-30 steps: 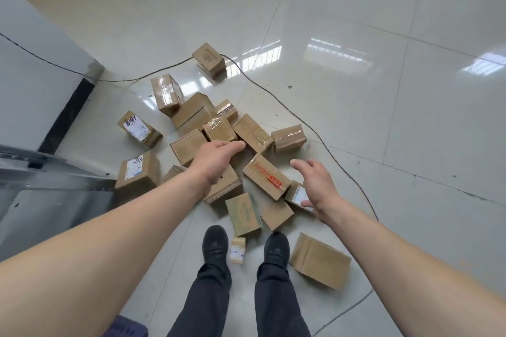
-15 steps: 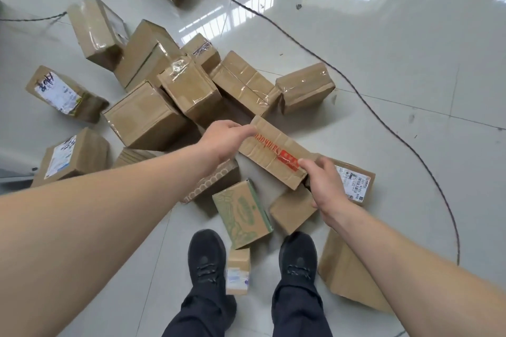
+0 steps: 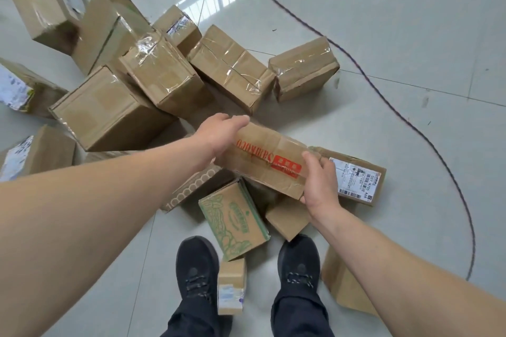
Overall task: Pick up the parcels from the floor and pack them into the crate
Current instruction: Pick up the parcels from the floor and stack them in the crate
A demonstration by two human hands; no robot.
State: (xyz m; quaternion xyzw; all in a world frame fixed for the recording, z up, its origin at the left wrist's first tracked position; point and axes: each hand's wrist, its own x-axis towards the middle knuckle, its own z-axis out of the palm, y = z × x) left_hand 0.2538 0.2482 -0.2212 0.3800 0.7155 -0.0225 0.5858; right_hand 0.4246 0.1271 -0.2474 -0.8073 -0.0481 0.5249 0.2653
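Observation:
A flat cardboard parcel with red lettering (image 3: 269,157) lies across the middle of a heap of parcels on the floor. My left hand (image 3: 219,134) grips its left end, thumb over the top edge. At its right end my right hand (image 3: 320,180) grips it, thumb on top and fingers curled round the end. Beneath and beside it lie a green-printed box (image 3: 234,220), a box with a white shipping label (image 3: 356,175) and a plain small box (image 3: 287,220). The crate is not in view.
Several taped brown boxes (image 3: 161,74) are piled beyond my hands. A small box (image 3: 231,286) stands between my black shoes (image 3: 195,268), and another box (image 3: 345,284) lies by my right foot. A dark cable (image 3: 405,117) curves across the glossy tiled floor (image 3: 410,35) on the right.
I have bent lower, so the heap looks larger. Both hands went from reaching in the air to closing on the two ends of the red-lettered parcel.

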